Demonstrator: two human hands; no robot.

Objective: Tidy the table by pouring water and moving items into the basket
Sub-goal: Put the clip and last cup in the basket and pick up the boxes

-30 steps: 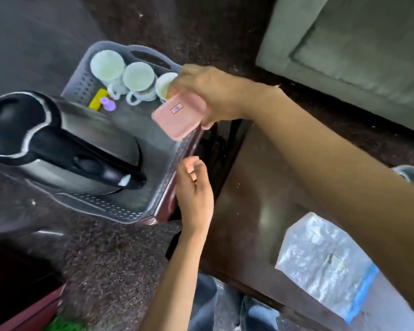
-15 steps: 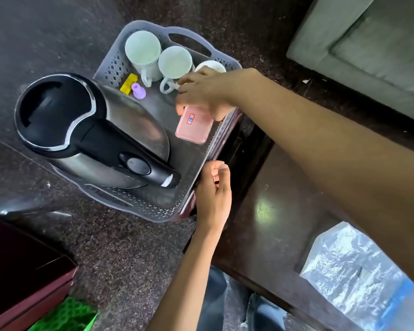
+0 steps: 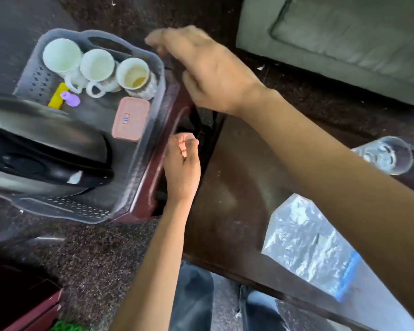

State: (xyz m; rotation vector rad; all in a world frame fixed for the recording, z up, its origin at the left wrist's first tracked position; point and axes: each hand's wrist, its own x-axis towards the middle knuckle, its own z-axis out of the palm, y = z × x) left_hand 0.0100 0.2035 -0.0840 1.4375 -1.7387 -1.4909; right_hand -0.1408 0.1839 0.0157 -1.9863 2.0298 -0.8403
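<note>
1. My right hand (image 3: 208,68) hovers over the far right corner of the grey perforated plastic basket (image 3: 37,77). Its fingers (image 3: 158,40) are loosely spread and hold nothing. It is motion-blurred.
2. My left hand (image 3: 182,163) is just beside the basket's right wall, over the gap between a maroon edge (image 3: 153,163) under the basket and the dark brown worktop (image 3: 237,175). Its fingers (image 3: 184,142) are curled into the palm and pressed together, and I see nothing in them.
3. The pink rectangular lidded plastic box (image 3: 130,119) lies flat on the basket floor against the right wall, lid up, apart from both hands.
4. Also in the basket are three white ceramic cups (image 3: 97,64) in a row along the far end, upright. The rightmost cup (image 3: 133,72) has a yellowish residue in the bottom.
5. A small yellow block (image 3: 56,95) and a small purple piece (image 3: 69,99) touch each other, just near of the cups.
6. The black-and-steel electric kettle (image 3: 48,139) fills the basket's near left part. It is blurred.
7. On the worktop, a clear plastic tumbler holding water (image 3: 385,156) stands at the far right, and a clear plastic bag with a blue strip (image 3: 308,247) lies nearer me.
</note>
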